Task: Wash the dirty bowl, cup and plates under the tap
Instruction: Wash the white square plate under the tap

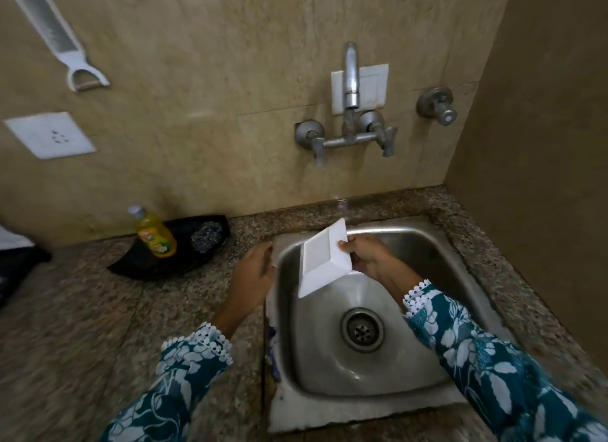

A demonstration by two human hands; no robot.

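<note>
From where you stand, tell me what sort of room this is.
Most likely a home kitchen's washing-up corner: a steel sink set in a granite counter under a wall tap, a dish soap bottle beside it, and a grater hanging on the wall.

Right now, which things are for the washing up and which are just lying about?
For the job:
- white square plastic plate, held tilted over the sink by the right hand
- steel sink
- metal wall tap
- left hand, at the sink's left edge

Just lying about:
- yellow dish soap bottle
- grey steel scrubber
- white grater on the wall
</note>
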